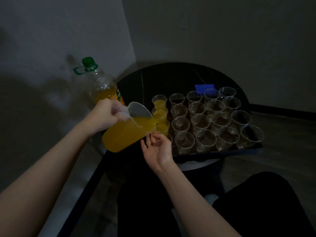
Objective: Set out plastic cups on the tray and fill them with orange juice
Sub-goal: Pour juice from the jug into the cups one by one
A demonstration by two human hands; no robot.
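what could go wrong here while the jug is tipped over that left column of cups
1. The left hand holds the nearly full jug tilted by its handle alone; juice could surge past the spout and overshoot the small cup.
2. The cups stand packed on the tray; the jug or the right hand could knock one.
3. The room is dim, so fill levels are hard to judge.
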